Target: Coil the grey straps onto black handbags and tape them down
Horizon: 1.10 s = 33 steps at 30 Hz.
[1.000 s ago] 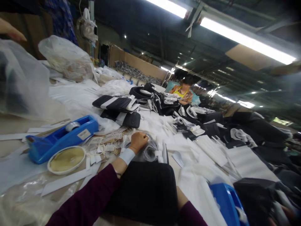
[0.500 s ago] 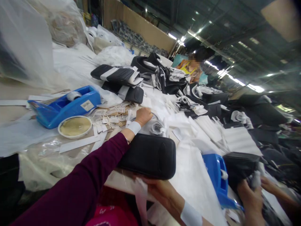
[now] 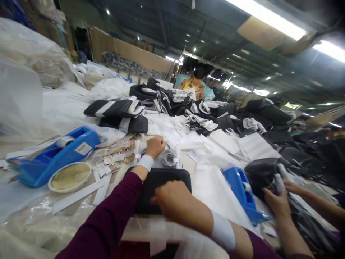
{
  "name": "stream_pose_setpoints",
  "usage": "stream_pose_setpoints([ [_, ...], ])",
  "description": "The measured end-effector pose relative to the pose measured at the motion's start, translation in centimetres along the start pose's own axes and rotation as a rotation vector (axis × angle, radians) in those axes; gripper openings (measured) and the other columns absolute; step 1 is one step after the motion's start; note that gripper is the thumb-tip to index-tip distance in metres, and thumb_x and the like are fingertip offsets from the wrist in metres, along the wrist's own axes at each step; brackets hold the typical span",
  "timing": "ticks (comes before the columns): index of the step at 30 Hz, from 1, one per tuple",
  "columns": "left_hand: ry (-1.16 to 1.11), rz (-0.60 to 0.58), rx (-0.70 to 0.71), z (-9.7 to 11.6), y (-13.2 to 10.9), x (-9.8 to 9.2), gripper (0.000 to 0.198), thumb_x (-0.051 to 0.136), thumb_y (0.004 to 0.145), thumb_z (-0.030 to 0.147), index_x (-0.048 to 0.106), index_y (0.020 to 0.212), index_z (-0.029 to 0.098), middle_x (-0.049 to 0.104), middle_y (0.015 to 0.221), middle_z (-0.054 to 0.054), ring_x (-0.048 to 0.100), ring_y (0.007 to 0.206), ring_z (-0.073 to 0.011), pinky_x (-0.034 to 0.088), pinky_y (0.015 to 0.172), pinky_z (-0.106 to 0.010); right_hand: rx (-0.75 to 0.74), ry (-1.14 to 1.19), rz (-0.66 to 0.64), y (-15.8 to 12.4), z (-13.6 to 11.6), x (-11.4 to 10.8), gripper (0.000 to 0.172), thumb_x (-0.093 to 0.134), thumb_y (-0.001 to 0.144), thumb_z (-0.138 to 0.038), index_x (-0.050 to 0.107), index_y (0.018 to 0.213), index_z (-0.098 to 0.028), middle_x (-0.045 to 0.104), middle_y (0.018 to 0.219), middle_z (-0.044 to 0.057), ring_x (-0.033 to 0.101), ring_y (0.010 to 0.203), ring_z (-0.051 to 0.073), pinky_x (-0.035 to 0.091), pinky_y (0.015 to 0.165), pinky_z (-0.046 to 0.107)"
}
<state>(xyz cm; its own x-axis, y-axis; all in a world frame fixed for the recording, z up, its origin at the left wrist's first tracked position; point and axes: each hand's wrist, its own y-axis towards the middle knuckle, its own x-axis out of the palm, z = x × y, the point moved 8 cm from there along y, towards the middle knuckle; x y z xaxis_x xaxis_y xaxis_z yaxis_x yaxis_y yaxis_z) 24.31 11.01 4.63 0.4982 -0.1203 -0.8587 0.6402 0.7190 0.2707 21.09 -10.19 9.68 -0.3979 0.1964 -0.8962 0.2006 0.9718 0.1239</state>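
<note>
A black rectangular case (image 3: 164, 175) with rounded corners lies flat at the near edge of the table. My left hand (image 3: 155, 146) is closed in a fist just beyond its far side, beside a coiled grey cable (image 3: 169, 157) in clear wrapping. What the left fingers hold, if anything, is hidden. Over the near part of the case hovers my right hand (image 3: 178, 201), slightly blurred, its fingers curled together. I cannot make out anything between them. White bands circle both wrists.
At left stand a blue tape dispenser (image 3: 61, 153), a round shallow tub (image 3: 70, 177) and strung tags (image 3: 118, 154). Wrapped black cases (image 3: 115, 108) are stacked behind. A second blue dispenser (image 3: 241, 190) is at right, near a co-worker's hands (image 3: 279, 201) holding a black case (image 3: 261, 172).
My right hand has come from under the case's near edge to above it. The left hand stays closed at the far side. The camera view has shifted and tilted upward.
</note>
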Motion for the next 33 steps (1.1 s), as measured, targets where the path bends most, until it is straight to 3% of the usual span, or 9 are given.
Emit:
stream_pose_setpoints([
  [2, -0.018, -0.009, -0.001, -0.2, 0.1, 0.0, 0.026, 0.054, 0.093, 0.038, 0.064, 0.093, 0.014, 0.066, 0.094, -0.005, 0.062, 0.090, -0.0183, 0.049, 0.085, -0.039, 0.141, 0.289, 0.363, 5.2, 0.3, -0.4, 0.026, 0.064, 0.086, -0.041, 0.063, 0.084, -0.015, 0.065, 0.079, 0.004, 0.062, 0.074, 0.017, 0.051, 0.071, 0.033],
  [5, -0.054, 0.000, -0.004, -0.4, 0.1, -0.5, 0.025, 0.055, 0.094, 0.037, 0.063, 0.095, 0.013, 0.065, 0.093, -0.004, 0.062, 0.088, -0.0176, 0.050, 0.084, -0.038, 0.186, 0.387, 0.579, 11.4, 1.6, -0.7, 0.028, 0.057, 0.092, -0.040, 0.060, 0.102, -0.015, 0.063, 0.098, 0.004, 0.060, 0.084, 0.016, 0.051, 0.076, 0.035],
  [9, -0.141, 0.045, 0.023, -0.4, 0.0, -1.2, 0.021, 0.057, 0.093, 0.032, 0.063, 0.087, 0.014, 0.064, 0.082, -0.001, 0.062, 0.079, -0.0155, 0.051, 0.079, -0.036, 0.244, 0.466, 0.777, 13.4, 5.5, -1.0, 0.010, 0.043, 0.092, -0.017, 0.053, 0.096, -0.016, 0.058, 0.092, 0.004, 0.057, 0.085, 0.016, 0.049, 0.078, 0.033],
  [11, -0.200, 0.074, 0.037, -0.4, 0.2, -1.3, 0.019, 0.058, 0.091, 0.029, 0.061, 0.081, 0.014, 0.062, 0.075, 0.001, 0.060, 0.075, -0.0146, 0.049, 0.076, -0.033, 0.270, 0.503, 0.825, 13.2, 7.3, -0.1, 0.019, 0.035, 0.081, -0.005, 0.046, 0.089, -0.019, 0.055, 0.082, 0.002, 0.055, 0.078, 0.016, 0.047, 0.074, 0.030],
  [14, -0.302, 0.114, 0.049, -0.6, 0.5, -1.3, 0.020, 0.057, 0.091, 0.025, 0.058, 0.074, 0.015, 0.059, 0.068, 0.003, 0.057, 0.068, -0.0131, 0.047, 0.072, -0.030, 0.281, 0.522, 0.843, 12.9, 8.7, 1.2, 0.025, 0.035, 0.069, -0.005, 0.042, 0.086, -0.022, 0.052, 0.078, 0.001, 0.053, 0.074, 0.017, 0.044, 0.069, 0.028],
  [18, -0.427, 0.179, 0.043, -1.4, 0.7, -1.5, 0.023, 0.053, 0.090, 0.024, 0.054, 0.068, 0.016, 0.056, 0.062, 0.004, 0.054, 0.062, -0.0118, 0.042, 0.065, -0.026, 0.279, 0.489, 0.834, 13.2, 9.0, 1.9, 0.027, 0.038, 0.065, -0.005, 0.044, 0.085, -0.022, 0.053, 0.079, 0.002, 0.052, 0.076, 0.019, 0.043, 0.071, 0.028],
  [26, -0.600, 0.330, -0.061, -3.1, 0.4, -2.5, 0.040, 0.034, 0.093, 0.042, 0.043, 0.061, 0.021, 0.051, 0.055, 0.003, 0.051, 0.057, -0.0126, 0.038, 0.060, -0.024, 0.204, 0.283, 0.681, 14.3, 8.9, 2.8, 0.039, 0.039, 0.059, 0.001, 0.060, 0.086, -0.017, 0.056, 0.091, 0.008, 0.053, 0.090, 0.022, 0.043, 0.084, 0.032],
  [31, -0.577, 0.346, -0.101, -2.9, -0.4, -3.7, 0.041, 0.022, 0.097, 0.041, 0.042, 0.067, 0.022, 0.054, 0.063, -0.001, 0.053, 0.064, -0.0154, 0.040, 0.065, -0.029, 0.169, 0.189, 0.594, 14.3, 7.9, 3.3, 0.044, 0.041, 0.059, 0.000, 0.068, 0.087, -0.021, 0.056, 0.094, 0.009, 0.052, 0.095, 0.024, 0.044, 0.084, 0.032],
  [33, -0.512, 0.340, -0.097, -2.0, -1.4, -4.6, 0.038, 0.022, 0.098, 0.037, 0.045, 0.071, 0.023, 0.056, 0.069, -0.004, 0.055, 0.069, -0.0178, 0.041, 0.068, -0.032, 0.147, 0.198, 0.572, 14.0, 7.2, 3.3, 0.038, 0.043, 0.061, -0.004, 0.069, 0.083, -0.022, 0.057, 0.090, 0.008, 0.053, 0.092, 0.025, 0.044, 0.080, 0.032],
])
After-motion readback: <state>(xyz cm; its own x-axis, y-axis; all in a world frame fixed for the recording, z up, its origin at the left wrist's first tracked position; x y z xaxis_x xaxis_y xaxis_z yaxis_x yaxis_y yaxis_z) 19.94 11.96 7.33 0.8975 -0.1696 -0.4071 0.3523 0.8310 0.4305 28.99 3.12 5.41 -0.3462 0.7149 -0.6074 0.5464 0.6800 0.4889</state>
